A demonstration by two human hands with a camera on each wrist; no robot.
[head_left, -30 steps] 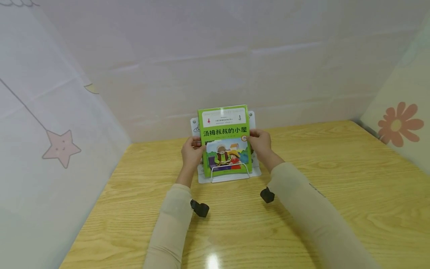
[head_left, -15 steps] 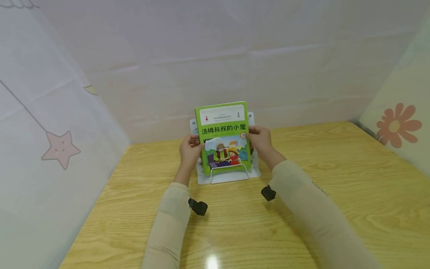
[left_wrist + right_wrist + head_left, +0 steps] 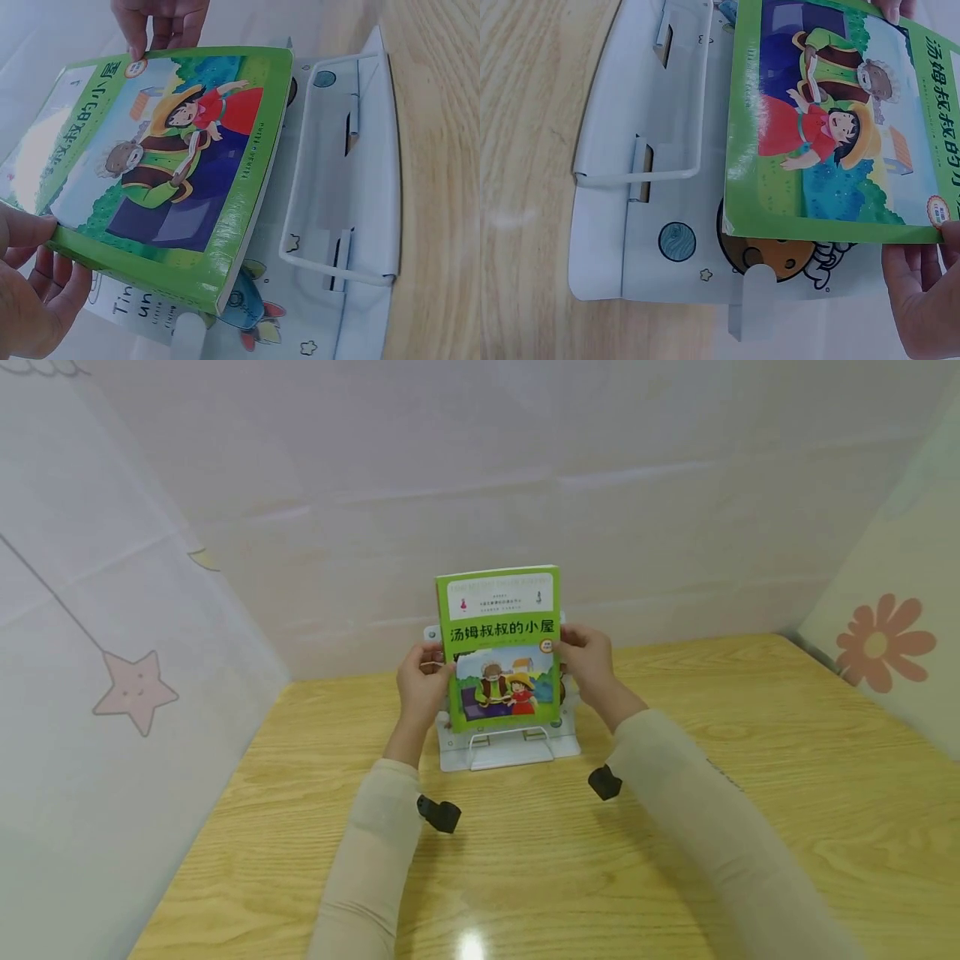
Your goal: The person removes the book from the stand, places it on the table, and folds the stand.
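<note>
Both hands hold a green picture book (image 3: 504, 652) by its side edges, front cover facing the head camera. The left hand (image 3: 422, 685) pinches the left edge, thumb on the cover and fingers behind. On the opposite edge, the right hand (image 3: 590, 664) does the same. Behind and below the book stands a white book stand (image 3: 375, 165) printed with cartoon pictures. Its wire holder (image 3: 703, 90) at the front has nothing in it, and the book's lower edge is above the stand's ledge. The book hides most of the stand's back plate.
The stand rests on a wood-grain table (image 3: 517, 860) near its back edge. A pale cloth backdrop (image 3: 450, 502) rises behind, with a star print at left and a flower print at right. Black wrist cameras hang under both sleeves.
Both hands have lifted the book up and out of the stand's wire holder. Its lower edge was behind the wire before and is now above it. The stand has stayed in place.
</note>
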